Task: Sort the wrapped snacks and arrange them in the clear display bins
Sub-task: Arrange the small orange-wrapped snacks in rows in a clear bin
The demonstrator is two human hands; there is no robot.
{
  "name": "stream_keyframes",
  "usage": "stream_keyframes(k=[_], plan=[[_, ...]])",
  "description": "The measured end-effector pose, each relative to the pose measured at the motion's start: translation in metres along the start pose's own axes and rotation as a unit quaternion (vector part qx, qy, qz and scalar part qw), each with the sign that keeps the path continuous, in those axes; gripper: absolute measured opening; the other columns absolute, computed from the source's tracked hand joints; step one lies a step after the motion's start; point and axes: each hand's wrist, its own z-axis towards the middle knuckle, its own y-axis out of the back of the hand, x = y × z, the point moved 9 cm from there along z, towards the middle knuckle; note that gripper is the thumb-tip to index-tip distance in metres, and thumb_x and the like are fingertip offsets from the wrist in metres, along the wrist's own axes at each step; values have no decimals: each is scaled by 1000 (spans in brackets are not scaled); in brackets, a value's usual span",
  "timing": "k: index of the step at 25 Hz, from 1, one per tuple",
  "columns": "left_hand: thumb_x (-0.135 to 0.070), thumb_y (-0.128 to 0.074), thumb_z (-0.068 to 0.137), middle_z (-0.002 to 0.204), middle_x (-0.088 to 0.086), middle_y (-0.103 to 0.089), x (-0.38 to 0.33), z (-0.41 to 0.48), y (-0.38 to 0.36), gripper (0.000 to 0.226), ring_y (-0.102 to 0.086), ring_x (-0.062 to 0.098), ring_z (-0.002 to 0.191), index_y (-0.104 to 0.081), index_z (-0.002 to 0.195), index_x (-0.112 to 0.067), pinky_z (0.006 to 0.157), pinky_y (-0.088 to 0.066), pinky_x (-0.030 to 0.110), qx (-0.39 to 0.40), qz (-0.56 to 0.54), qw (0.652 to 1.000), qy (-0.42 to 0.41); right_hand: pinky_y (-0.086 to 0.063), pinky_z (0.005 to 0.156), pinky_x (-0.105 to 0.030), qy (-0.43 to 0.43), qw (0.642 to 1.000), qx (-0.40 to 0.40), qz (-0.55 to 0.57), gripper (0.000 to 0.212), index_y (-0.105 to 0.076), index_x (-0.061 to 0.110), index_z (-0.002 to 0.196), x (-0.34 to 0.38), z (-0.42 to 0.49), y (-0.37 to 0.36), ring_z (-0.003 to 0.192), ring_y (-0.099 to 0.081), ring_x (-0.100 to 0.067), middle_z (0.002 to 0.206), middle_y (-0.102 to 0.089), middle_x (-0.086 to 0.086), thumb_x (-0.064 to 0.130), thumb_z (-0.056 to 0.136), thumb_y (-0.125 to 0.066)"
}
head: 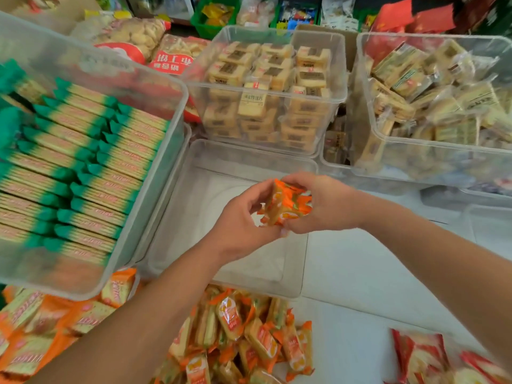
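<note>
Both my hands hold a small stack of orange-wrapped snacks (285, 202) above an empty clear bin (194, 206) in the middle. My left hand (243, 217) grips the stack from the left and below. My right hand (324, 203) grips it from the right and above. A loose pile of the same orange-wrapped snacks (243, 336) lies on the white surface below the bin.
A clear bin (155, 173) of green-wrapped crackers in rows stands on the left. Two clear bins of pale wrapped cakes stand behind, one in the centre (339, 87) and one at the right (368, 112). Orange packs (41, 328) lie bottom left, red-wrapped packs (426, 356) bottom right.
</note>
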Motion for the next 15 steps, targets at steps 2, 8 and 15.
stream_keyframes(k=[2, 8, 15], plan=[[-7, -88, 72, 139, -19, -62, 5, 14, 1, 89, -54, 3, 134, -49, 146, -35, 117, -41, 34, 10, -12, 1000, -5, -48, 76, -16, -1, 999, -24, -33, 70, -53, 31, 127, -3, 20, 4, 96, -60, 1, 111, -58, 19, 39, 68, -90], [-16, -80, 85, 153, -10, -44, 68, 25, 16, 85, -52, 11, 134, -36, 157, -29, 98, -49, 27, -25, 20, 991, 126, -38, 103, -37, -3, 929, -61, -365, 72, -49, 23, 134, -39, 75, -13, 124, -50, -25, 129, -56, 1, 61, 76, -72], [-24, -74, 92, 150, -5, -46, 103, 49, -18, 68, -61, 14, 115, -42, 152, -25, 92, -48, 26, 34, 87, 981, 173, -34, 104, -39, -50, 867, -45, -493, 74, -55, 23, 136, -61, 91, -23, 122, -47, -27, 128, -59, -2, 74, 83, -58]])
